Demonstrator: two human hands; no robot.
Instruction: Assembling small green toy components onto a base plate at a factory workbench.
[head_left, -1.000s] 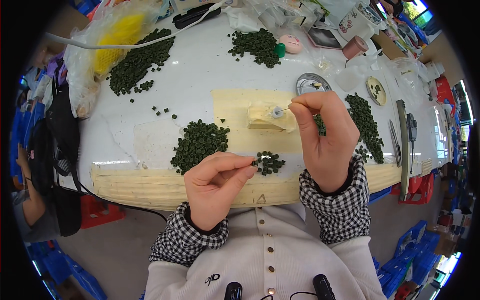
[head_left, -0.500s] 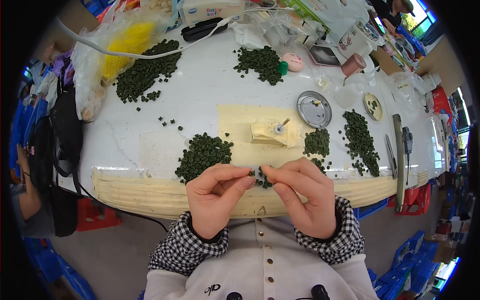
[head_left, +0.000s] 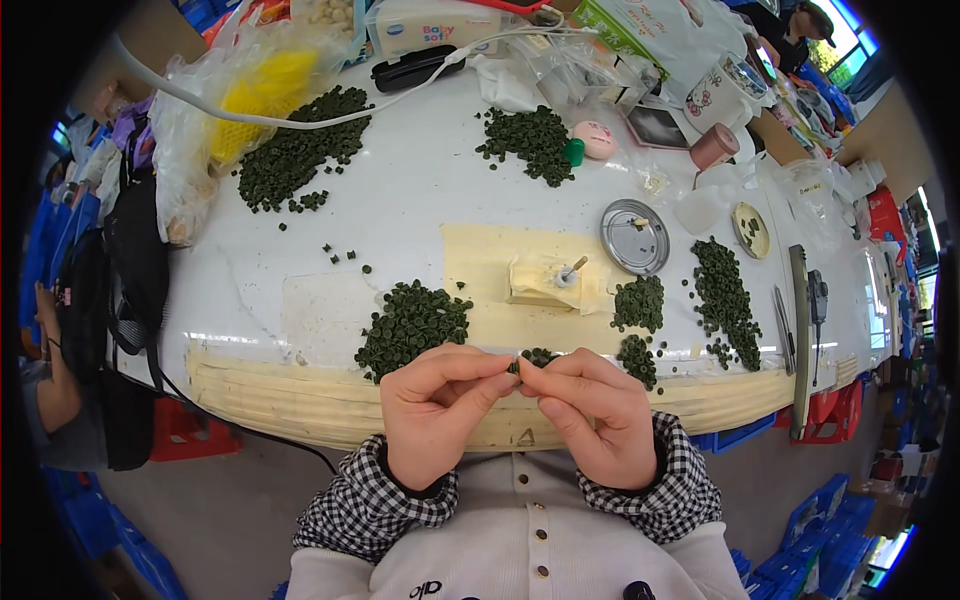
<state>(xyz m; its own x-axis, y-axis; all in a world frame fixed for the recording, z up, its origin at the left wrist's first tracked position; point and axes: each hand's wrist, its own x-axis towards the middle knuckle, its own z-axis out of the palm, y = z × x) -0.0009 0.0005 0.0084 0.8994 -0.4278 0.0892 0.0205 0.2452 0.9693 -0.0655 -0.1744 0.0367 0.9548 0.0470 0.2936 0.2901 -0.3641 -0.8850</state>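
Observation:
My left hand (head_left: 432,412) pinches a small dark green piece (head_left: 514,367) between thumb and forefinger, just above the table's padded front edge. My right hand (head_left: 596,418) meets it there, its forefinger tip against the piece and its fingers bent. Whether the right fingertips grip a piece of their own is hidden. Behind the hands lies a small cluster of green pieces (head_left: 538,356), partly covered by the fingers. A larger heap of green pieces (head_left: 414,328) sits beyond my left hand. Farther back, a block wrapped in cream tape (head_left: 545,283) carries a short upright peg (head_left: 572,270).
More green heaps lie at the far left (head_left: 300,150), the back middle (head_left: 528,143) and the right (head_left: 727,300). A round metal lid (head_left: 635,238) sits right of the block. Tweezers (head_left: 783,330) lie near the right edge. A white cable (head_left: 300,124) crosses the back left.
My hands have come together: the right fingertips moved left to meet the piece in my left hand. The view has shifted slightly, so the table sits lower in it.

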